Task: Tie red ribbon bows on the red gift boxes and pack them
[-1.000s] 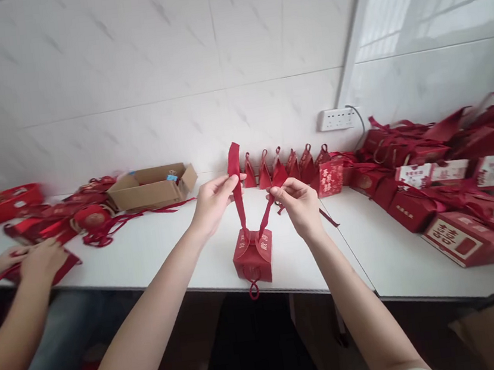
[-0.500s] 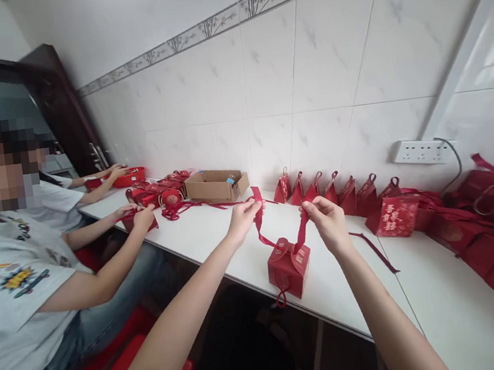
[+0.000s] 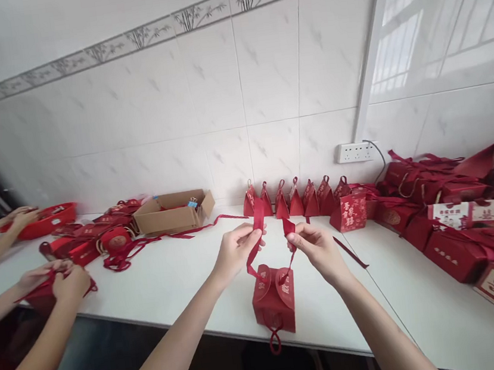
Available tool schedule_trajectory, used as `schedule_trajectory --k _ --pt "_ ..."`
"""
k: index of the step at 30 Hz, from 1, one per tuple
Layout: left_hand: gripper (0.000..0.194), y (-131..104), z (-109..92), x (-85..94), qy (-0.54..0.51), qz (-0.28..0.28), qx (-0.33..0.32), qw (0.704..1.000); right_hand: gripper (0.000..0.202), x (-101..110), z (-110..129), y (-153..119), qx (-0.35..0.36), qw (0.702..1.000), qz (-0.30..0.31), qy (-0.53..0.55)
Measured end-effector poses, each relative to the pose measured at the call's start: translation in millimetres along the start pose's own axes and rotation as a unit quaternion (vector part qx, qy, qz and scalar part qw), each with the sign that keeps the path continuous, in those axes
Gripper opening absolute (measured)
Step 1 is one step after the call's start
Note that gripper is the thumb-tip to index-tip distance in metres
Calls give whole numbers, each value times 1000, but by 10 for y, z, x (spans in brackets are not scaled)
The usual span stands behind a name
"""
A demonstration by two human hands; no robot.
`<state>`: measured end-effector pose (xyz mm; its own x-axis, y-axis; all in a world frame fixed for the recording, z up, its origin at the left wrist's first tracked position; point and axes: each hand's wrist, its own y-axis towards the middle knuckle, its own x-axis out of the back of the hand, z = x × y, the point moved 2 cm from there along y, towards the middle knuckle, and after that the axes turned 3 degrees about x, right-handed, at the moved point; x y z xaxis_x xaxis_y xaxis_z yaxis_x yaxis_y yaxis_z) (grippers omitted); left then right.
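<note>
A small red gift box [image 3: 274, 304] with gold lettering on its rounded top flaps stands at the table's front edge, a red cord loop hanging from its near side. Red ribbon [image 3: 258, 215] rises from the top of the box in two lengths. My left hand [image 3: 238, 249] pinches one length, whose end sticks up above the fingers. The other length is pinched in my right hand [image 3: 312, 246], with a short folded end over the fingertips. Both hands are above the box, a little apart from each other.
Several red triangular boxes [image 3: 294, 198] line the wall. At left are an open cardboard box [image 3: 172, 215], loose ribbon [image 3: 118, 258] and a red basin [image 3: 53, 219]. Red boxes [image 3: 454, 255] pile up at right. A co-worker's hands [image 3: 67, 282] work on a red item at far left.
The view has swung to the right and the co-workers' bodies have mostly left it. Both my hands keep hold of the ribbon; the right one has come lower, nearer the box.
</note>
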<state>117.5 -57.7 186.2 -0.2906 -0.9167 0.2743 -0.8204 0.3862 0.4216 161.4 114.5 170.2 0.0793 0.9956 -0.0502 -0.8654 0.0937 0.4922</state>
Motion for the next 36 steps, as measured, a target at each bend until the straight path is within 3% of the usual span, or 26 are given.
schedule_trajectory --k 8,14,19,22,29,36 --pt "34 219 58 71 -56 -57 20 997 36 2 89 396 -18 999 40 -20" --pt "39 208 121 232 -199 -30 31 979 35 -151 166 534 4 998 40 -47" --pt "30 180 199 358 -294 20 56 954 34 -336 7 575 -3 1000 23 -16" --pt "29 157 251 452 -334 9 68 940 33 -451 -96 592 -7 1000 11 24" --pt "29 83 211 692 -308 -14 74 948 34 -795 -36 718 11 998 65 0" --pt "25 86 300 735 -261 -15 102 960 32 -958 4 802 22 996 91 -6"
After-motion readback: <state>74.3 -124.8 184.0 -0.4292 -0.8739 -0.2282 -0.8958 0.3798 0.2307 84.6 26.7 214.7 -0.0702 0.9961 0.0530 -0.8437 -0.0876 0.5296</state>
